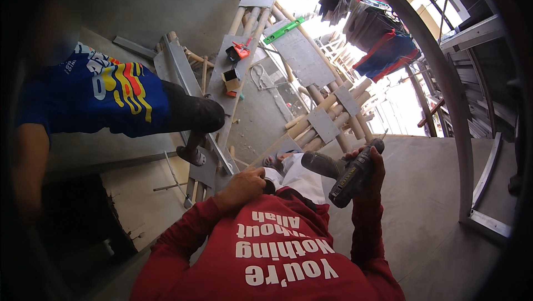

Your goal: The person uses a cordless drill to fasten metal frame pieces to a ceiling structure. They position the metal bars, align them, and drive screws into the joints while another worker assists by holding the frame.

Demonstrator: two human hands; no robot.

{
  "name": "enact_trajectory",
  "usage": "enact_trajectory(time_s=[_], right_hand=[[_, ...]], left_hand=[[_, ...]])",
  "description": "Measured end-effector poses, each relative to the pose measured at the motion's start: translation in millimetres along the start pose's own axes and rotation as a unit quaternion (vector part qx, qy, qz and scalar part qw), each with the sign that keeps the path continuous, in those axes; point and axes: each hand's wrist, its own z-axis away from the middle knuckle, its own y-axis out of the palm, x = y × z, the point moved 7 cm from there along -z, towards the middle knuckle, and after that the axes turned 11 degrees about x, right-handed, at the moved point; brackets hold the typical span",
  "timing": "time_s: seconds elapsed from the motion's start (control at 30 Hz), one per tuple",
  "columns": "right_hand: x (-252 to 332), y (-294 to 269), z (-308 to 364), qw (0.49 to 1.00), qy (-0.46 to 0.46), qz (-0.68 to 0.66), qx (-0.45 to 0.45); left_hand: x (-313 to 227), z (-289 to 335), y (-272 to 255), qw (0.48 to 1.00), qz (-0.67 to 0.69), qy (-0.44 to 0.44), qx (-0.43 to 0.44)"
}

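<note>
While the right hand [371, 163] is gripping a dark cordless drill [345, 176] by its handle, fingers wrapped tight around it, the tool is being held up at chest height over the red long-sleeved shirt [277, 251], its chuck end pointing toward the left, probably so the tip is easy to reach. The left hand [244, 187] is curling closed near the waist, just beside a white cloth or pocket [300, 179], as if fishing something out; whether it is holding anything, I cannot tell. Beyond both hands, a rough scaffold platform of wooden poles [327, 115] and grey metal plates [302, 56] is stretching away, with a green spirit level [284, 30] lying near its far edge, and a small red tool [240, 51] and a cardboard box [230, 80] sitting on a plate along its left side. Another person in a blue printed shirt [105, 93] is standing at the platform's left edge, one sandalled foot [191, 155] resting on a metal beam [186, 81]. Laundry [377, 34] is hanging beyond the far right corner.
</note>
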Motion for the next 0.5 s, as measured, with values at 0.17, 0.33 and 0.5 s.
enact_trajectory(time_s=[0.17, 0.33, 0.5], right_hand=[[-21, -9, -3, 0.997, 0.045, 0.052, 0.020], [-23, -36, -18, 0.993, 0.054, 0.106, -0.006], [-19, -96, -47, 0.974, 0.045, 0.217, -0.054]], left_hand=[[14, 37, 17, 0.996, 0.039, -0.073, 0.024], [13, 56, 22, 0.991, 0.037, -0.127, 0.003], [16, 57, 21, 0.978, 0.133, -0.156, -0.041]])
